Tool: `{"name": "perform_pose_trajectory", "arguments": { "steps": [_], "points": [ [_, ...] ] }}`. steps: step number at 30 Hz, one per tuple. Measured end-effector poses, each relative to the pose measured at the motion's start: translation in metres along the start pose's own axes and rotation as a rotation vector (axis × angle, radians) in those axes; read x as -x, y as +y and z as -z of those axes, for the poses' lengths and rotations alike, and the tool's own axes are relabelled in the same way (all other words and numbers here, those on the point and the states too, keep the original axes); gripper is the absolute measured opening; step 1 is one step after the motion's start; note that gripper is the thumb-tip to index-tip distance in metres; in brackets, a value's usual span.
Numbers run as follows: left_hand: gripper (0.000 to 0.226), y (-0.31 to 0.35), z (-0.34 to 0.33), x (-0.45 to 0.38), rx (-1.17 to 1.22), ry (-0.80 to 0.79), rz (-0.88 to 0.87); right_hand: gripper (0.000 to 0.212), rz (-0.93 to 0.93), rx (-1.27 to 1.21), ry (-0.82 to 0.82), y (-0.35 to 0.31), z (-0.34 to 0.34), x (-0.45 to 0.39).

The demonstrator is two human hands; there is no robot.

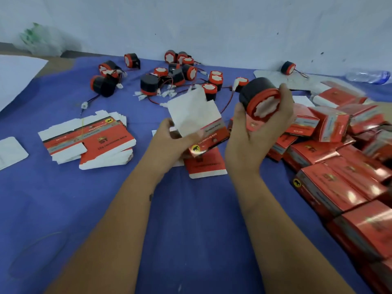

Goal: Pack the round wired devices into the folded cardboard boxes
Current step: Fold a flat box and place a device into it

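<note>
Blue cloth across table, wall pale white behind. Device in right hand: black body, red-orange rim, white face. Loose devices at back same black-red-white, thin red and black wires, white plugs. Box in left hand: white inside, glossy red outside, grey band, yellow round badge with black animal. Flat box stack red, grey, white. Packed boxes shiny red, same yellow badge.

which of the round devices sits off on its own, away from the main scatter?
The round device at the far right by the wall, lying on a white sheet. The others cluster at the far centre-left of the blue cloth.
</note>
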State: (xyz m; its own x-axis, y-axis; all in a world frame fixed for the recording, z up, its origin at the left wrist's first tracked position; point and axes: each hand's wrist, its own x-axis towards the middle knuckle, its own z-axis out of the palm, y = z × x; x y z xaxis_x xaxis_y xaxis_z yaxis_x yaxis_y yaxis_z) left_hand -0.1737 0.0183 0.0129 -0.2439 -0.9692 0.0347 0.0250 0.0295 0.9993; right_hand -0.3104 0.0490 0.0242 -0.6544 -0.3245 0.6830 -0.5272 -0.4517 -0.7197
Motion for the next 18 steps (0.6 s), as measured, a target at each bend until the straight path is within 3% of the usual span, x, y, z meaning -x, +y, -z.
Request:
{"name": "perform_pose_trajectory", "arguments": {
  "steps": [4,10,14,18],
  "points": [
    [0.061,-0.005,0.006,0.001,-0.405,0.211,-0.191,0.060,0.221,0.116,-0.065,0.002,0.003,0.006],
    [0.051,-0.007,0.013,-0.001,-0.353,0.082,-0.201,0.058,0.529,0.315,-0.527,0.001,-0.005,0.022],
    [0.054,-0.006,0.018,-0.002,-0.326,-0.050,-0.196,0.066,0.400,0.280,-0.744,0.000,-0.005,0.022],
    [0.058,-0.006,0.021,-0.003,-0.346,-0.064,-0.198,0.056,0.325,0.214,-0.760,-0.004,-0.006,0.022]
  ]
}}
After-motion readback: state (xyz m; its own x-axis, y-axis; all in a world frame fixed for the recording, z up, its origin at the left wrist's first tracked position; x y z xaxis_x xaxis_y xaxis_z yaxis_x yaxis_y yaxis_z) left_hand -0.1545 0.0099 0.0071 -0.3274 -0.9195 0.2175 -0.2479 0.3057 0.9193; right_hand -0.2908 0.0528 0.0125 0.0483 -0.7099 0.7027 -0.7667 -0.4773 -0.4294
